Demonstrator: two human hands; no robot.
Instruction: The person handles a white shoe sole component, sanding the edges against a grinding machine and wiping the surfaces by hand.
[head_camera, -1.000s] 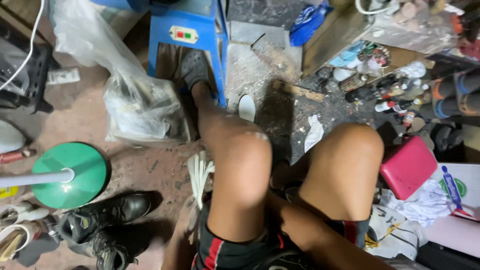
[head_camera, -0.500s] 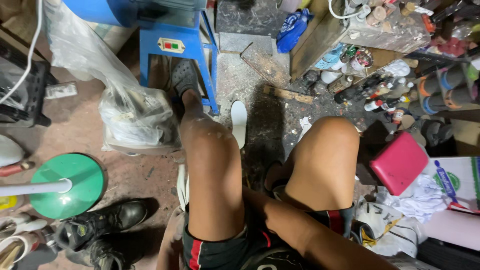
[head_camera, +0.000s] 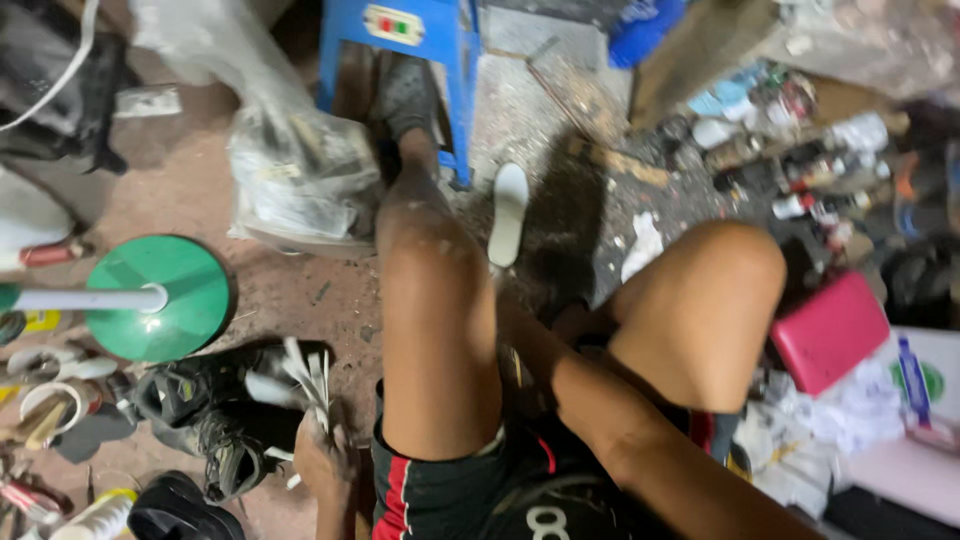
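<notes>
I sit on the floor with bare knees up. My left hand (head_camera: 322, 462) is low at the left of my thigh, shut on a bundle of thin white strips (head_camera: 308, 375) that fan upward over a black shoe (head_camera: 215, 395). My right forearm reaches down between my legs; my right hand (head_camera: 560, 325) is in shadow there, mostly hidden, and what it touches cannot be told. A white shoe insole (head_camera: 508, 213) lies on the floor beyond my left knee.
A green round stand base (head_camera: 160, 298) with a white pole lies at left. A clear plastic bag (head_camera: 300, 175) and a blue metal stand (head_camera: 420, 40) are ahead. A pink box (head_camera: 830, 330) and several bottles (head_camera: 800, 190) crowd the right. Tape rolls and tools lie at bottom left.
The view has tilted down and shifted. My left hand has come into view lifting the white strips beside the black shoe. My right arm stays between my legs.
</notes>
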